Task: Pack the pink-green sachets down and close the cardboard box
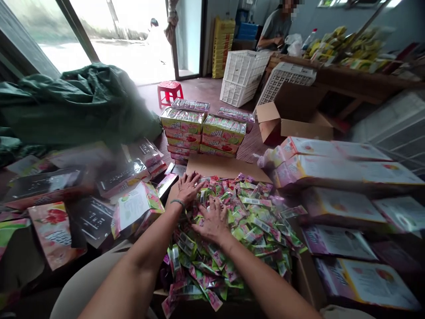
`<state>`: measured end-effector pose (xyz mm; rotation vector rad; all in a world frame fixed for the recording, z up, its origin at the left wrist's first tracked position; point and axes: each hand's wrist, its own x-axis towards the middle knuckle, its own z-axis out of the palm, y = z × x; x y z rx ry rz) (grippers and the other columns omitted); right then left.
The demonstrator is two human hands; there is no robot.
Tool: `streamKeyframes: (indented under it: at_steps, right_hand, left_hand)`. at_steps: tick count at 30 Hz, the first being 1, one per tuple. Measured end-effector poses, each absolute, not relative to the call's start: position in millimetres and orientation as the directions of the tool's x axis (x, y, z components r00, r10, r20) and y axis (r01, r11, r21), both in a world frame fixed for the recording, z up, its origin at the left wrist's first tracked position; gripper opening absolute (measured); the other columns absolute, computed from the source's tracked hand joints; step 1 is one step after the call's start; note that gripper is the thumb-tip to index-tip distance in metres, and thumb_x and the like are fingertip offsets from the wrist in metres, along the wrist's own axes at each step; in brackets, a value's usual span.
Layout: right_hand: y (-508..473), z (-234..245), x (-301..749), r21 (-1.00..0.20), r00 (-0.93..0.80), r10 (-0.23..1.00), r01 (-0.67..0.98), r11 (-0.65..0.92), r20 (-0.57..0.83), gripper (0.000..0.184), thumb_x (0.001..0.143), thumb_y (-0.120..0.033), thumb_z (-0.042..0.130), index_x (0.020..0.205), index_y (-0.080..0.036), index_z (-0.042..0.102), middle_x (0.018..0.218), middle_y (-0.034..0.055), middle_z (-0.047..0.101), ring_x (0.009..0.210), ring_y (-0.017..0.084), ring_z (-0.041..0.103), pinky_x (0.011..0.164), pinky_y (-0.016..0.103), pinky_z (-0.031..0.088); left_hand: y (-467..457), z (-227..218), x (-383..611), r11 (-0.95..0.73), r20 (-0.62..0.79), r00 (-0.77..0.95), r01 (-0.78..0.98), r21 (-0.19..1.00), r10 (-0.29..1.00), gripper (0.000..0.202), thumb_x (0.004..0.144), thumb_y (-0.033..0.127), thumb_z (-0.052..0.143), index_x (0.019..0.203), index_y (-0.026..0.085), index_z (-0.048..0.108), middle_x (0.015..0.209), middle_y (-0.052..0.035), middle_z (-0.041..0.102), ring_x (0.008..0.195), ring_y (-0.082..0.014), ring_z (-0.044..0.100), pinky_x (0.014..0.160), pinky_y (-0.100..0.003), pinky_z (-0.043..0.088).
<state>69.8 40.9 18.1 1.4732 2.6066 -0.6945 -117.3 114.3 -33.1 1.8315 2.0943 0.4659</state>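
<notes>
Packets lie in a carton, stacked boxes behind

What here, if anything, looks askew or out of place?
One white crate leans at a slant beside the stacked crates. At left, cartons lie jumbled at varied angles, unlike the neat carton stack ahead. Sachets under the left hand and right hand are loosely heaped in a cardboard box; nothing looks clearly damaged.

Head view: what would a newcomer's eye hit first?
Probably the heap of pink-and-green packets in the open cardboard box at lower centre, with the left hand and right hand on it. Next, the bulky green sack at left and the shiny stacked cartons beyond the box. Farther back, a red stool stands near the bright doorway.
</notes>
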Motion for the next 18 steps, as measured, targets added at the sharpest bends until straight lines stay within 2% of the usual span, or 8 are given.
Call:
streamKeyframes:
  at_steps: [3, 6, 9, 12, 14, 16, 18]
  right_hand:
    - [37, 7, 67, -0.329, -0.555, 0.788, 0.821, 0.467, -0.268, 0.086, 0.082, -0.076, 0.064, 0.157, -0.040, 0.044, 0.174, 0.0112, 0.015, 0.158, 0.046, 0.009, 0.119, 0.074, 0.008]
    - [41, -3, 62, -0.341, -0.568, 0.778, 0.811, 0.475, -0.269, 0.083, 0.085, -0.078, 0.058, 0.156, -0.038, 0.045, 0.174, 0.0110, 0.012, 0.158, 0.045, 0.007, 0.119, 0.075, 0.006]
    - [46, -4, 56, -0.385, -0.586, 0.764, 0.793, 0.473, -0.270, 0.082, 0.086, -0.078, 0.055, 0.156, -0.035, 0.046, 0.175, 0.0110, 0.010, 0.158, 0.044, 0.007, 0.120, 0.075, 0.004]
    - [56, 10, 55, -0.489, -0.618, 0.722, 0.755, 0.436, -0.311, 0.088, 0.086, -0.083, 0.051, 0.160, -0.036, 0.040, 0.176, 0.0089, 0.004, 0.160, 0.042, 0.002, 0.121, 0.075, -0.001]
    - [63, 29, 61, -0.595, -0.646, 0.664, 0.718, 0.361, -0.376, 0.092, 0.086, -0.087, 0.048, 0.163, -0.039, 0.031, 0.176, 0.0070, 0.001, 0.160, 0.041, -0.003, 0.121, 0.075, -0.004]
    - [68, 53, 77, -0.674, -0.680, 0.607, 0.675, 0.300, -0.411, 0.091, 0.087, -0.086, 0.046, 0.164, -0.041, 0.026, 0.176, 0.0054, 0.003, 0.161, 0.040, -0.006, 0.120, 0.075, -0.007]
    - [68, 74, 102, -0.723, -0.704, 0.618, 0.622, 0.301, -0.349, 0.081, 0.092, -0.079, 0.049, 0.161, -0.043, 0.033, 0.175, 0.0030, 0.010, 0.161, 0.038, -0.002, 0.121, 0.075, -0.008]
  left_hand:
    - [102, -47, -106, 0.091, 0.065, -0.129, 0.907, 0.411, 0.990, 0.055, 0.102, 0.052, 0.045, 0.148, 0.024, 0.057, 0.164, -0.0104, 0.042, 0.156, -0.0334, 0.026, 0.130, -0.058, 0.013]
    - [99, -56, -105, 0.040, 0.084, -0.076, 0.928, 0.370, 0.994, 0.056, 0.102, 0.049, 0.045, 0.144, 0.015, 0.060, 0.165, -0.0139, 0.039, 0.157, -0.0336, 0.021, 0.131, -0.054, 0.012]
    - [107, -58, -119, 0.013, 0.045, -0.030, 0.941, 0.339, 0.999, 0.050, 0.100, 0.042, 0.046, 0.139, 0.017, 0.064, 0.162, -0.0148, 0.043, 0.156, -0.0354, 0.023, 0.129, -0.058, 0.016]
    - [121, -54, -150, -0.247, 0.013, 0.255, 0.919, 0.308, 0.967, 0.045, 0.094, 0.030, 0.047, 0.132, 0.024, 0.069, 0.144, -0.0125, 0.062, 0.152, -0.0321, 0.033, 0.127, -0.057, 0.021]
    - [129, -47, -173, -0.382, 0.016, 0.394, 0.877, 0.291, 0.919, 0.045, 0.089, 0.030, 0.048, 0.128, 0.027, 0.072, 0.139, -0.0121, 0.065, 0.145, -0.0306, 0.043, 0.124, -0.052, 0.030]
    - [132, -36, -192, -0.379, 0.050, 0.379, 0.891, 0.250, 0.924, 0.045, 0.089, 0.032, 0.048, 0.126, 0.026, 0.073, 0.142, -0.0136, 0.063, 0.140, -0.0326, 0.047, 0.119, -0.053, 0.038]
    - [128, -20, -196, -0.290, 0.105, 0.273, 0.932, 0.219, 0.956, 0.046, 0.091, 0.033, 0.044, 0.126, 0.025, 0.072, 0.142, -0.0152, 0.062, 0.138, -0.0366, 0.047, 0.116, -0.060, 0.040]
